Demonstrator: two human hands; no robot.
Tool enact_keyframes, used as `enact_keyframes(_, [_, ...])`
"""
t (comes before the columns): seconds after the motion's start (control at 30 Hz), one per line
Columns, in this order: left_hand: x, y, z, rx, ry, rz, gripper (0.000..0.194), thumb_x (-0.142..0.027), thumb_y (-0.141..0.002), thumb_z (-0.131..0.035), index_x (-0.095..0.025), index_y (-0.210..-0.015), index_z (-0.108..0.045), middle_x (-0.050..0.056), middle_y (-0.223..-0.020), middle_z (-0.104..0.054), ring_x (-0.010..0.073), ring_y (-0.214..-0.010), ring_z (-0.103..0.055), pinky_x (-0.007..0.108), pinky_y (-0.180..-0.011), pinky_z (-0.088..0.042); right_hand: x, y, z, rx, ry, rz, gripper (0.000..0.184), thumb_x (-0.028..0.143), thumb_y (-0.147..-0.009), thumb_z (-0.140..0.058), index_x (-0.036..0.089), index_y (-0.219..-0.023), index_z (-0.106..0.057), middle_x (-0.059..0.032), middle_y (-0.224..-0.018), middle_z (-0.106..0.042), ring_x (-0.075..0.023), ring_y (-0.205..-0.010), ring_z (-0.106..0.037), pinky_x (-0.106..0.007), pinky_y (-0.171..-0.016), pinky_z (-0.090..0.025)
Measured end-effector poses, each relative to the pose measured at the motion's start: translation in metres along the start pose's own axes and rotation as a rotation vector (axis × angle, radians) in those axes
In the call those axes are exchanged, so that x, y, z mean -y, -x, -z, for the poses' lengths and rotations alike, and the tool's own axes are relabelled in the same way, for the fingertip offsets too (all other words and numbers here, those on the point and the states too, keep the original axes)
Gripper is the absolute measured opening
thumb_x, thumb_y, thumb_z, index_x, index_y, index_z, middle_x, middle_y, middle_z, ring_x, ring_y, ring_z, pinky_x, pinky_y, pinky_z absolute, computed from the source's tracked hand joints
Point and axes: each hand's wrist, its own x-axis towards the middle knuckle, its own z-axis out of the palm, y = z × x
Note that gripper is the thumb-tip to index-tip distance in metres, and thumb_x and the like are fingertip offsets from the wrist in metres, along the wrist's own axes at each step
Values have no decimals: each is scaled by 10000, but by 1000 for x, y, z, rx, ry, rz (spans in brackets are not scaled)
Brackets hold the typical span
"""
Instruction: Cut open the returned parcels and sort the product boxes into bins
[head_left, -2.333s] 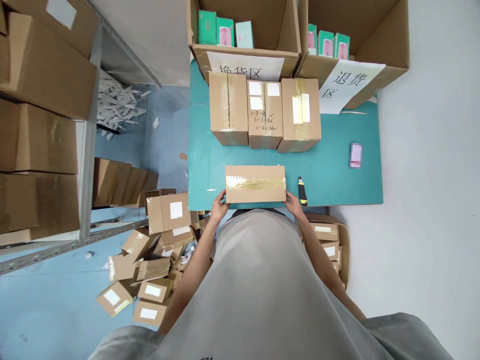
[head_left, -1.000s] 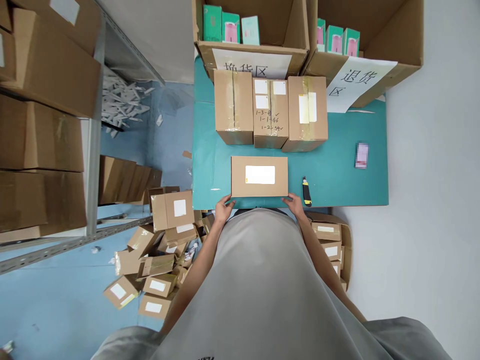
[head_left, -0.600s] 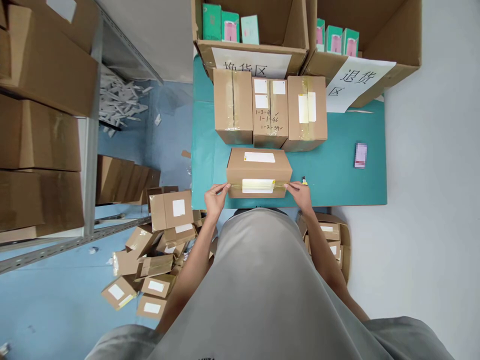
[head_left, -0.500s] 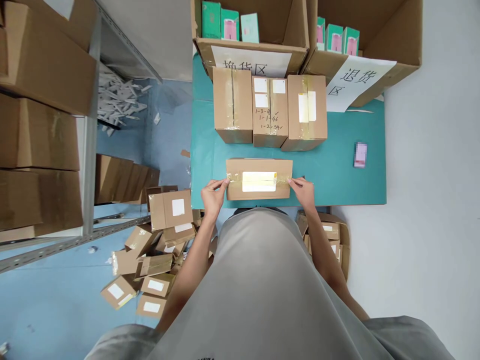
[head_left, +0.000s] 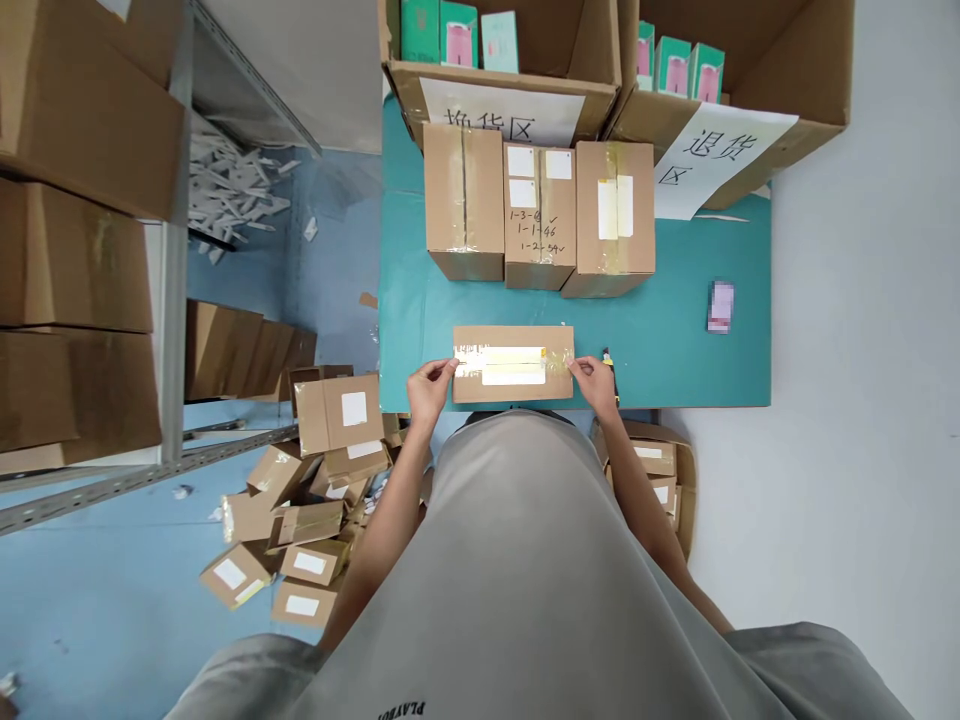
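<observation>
"Pinching the ends of the taped cardboard box (head_left: 514, 393), that's what both hands were doing, right?"

"Yep, pretty much. Left hand (head_left: 429, 392) had its thumb and fingertips pressed together at the left end, right by the tape line. Right hand (head_left: 598, 386) did the same at the right end. Couldn't tell if they had cardboard or just a bit of the tape, tbh."

"And where was the box sitting?"

"Near edge of the green tabletop (head_left: 682, 372), right in front of the person's grey shirt (head_left: 525, 560). Long side ran left to right, with a white label (head_left: 514, 377) facing up and tape running lengthwise across it. No clue if the bottom was fully resting on the table."

"Anything near the hands?"

"A utility knife (head_left: 608, 363), just beside the right hand and partly hidden by it. Farther right there was a small pinkish item (head_left: 721, 307), but it was pixelated, so who knows."

"What about the back?"

"Three upright cartons side by side: left carton (head_left: 463, 195), middle carton (head_left: 540, 240) with handwritten numbers, and right carton (head_left: 641, 230). Behind those, two big open boxes with paper signs on the front. Left open box (head_left: 525, 80) and right open box (head_left: 814, 75) both had small green boxes inside. Oh, and a messy pile of cardboard boxes (head_left: 307, 520) was on the floor to the left."
</observation>
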Motion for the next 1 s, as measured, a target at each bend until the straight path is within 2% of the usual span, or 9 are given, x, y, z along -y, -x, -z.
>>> enact_keyframes(0.17, [17, 10, 2, -6, 88, 169, 672, -793, -950, -660, -155, -1079, -827, 171, -1158, -854, 326, -1160, -787, 424, -1016, -627, 1, 23, -1, -19, -111, -32, 756, 872, -820, -751, 195, -1152, -806, -205, -1244, -848, -379, -1110, -818, -532, -1002, -668])
enact_keyframes(0.23, [25, 14, 3, 18, 107, 282, 632, -766, -971, -646, -162, -1070, -805, 172, -1162, -847, 317, -1161, -786, 418, -1012, -620, 1, 29, -3, -44, -141, -42, 784, 861, -829, -756, 185, -1226, -788, -219, -1315, -825, -378, -1152, -804, -549, -1028, -666])
enact_keyframes(0.33, [33, 15, 4, 58, 93, 395, 511, -683, -953, -711, -176, -979, -768, 157, -1104, -840, 305, -1118, -781, 404, -995, -606, 2, 24, -7, -64, -171, -48, 790, 854, -834, -747, 171, -1230, -773, -216, -1246, -835, -373, -1138, -799, -571, -1062, -655])
enact_keyframes(0.5, [38, 7, -2, 99, 122, 454, 410, -602, -942, -737, -192, -931, -737, 111, -976, -818, 253, -982, -770, 355, -902, -605, -2, 2, -6, -3, -133, -47, 723, 829, -782, -796, 194, -1126, -792, -153, -1042, -851, -338, -1014, -808, -544, -1041, -663])
enact_keyframes(0.63, [39, 1, -11, 123, 147, 500, 388, -574, -905, -752, -186, -900, -736, 86, -871, -797, 235, -895, -735, 331, -831, -597, -10, -5, 2, 48, -84, -64, 663, 774, -780, -828, 215, -1136, -805, -128, -1014, -850, -322, -979, -815, -521, -1022, -667])
enact_keyframes(0.73, [41, -3, -18, 130, 161, 518, 405, -587, -865, -773, -184, -881, -740, 70, -814, -781, 243, -879, -716, 330, -805, -585, -13, -7, 3, 60, -102, -100, 693, 802, -756, -833, 218, -1128, -807, -128, -1018, -856, -331, -978, -821, -534, -1019, -672])
enact_keyframes(0.9, [43, -3, -25, 156, 205, 507, 469, -631, -830, -797, -172, -926, -771, 72, -854, -799, 260, -927, -715, 360, -880, -578, -15, -9, 1, 84, -139, -138, 774, 853, -717, -818, 208, -1144, -798, -141, -1038, -857, -343, -1041, -822, -528, -1020, -675])
enact_keyframes(1.0, [43, -2, -28, 167, 227, 500, 496, -661, -850, -777, -173, -940, -764, 101, -930, -814, 271, -988, -728, 371, -917, -574, -18, -9, 11, 72, -166, -153, 772, 854, -708, -817, 206, -1128, -794, -158, -1073, -863, -355, -1090, -817, -517, -1011, -673])
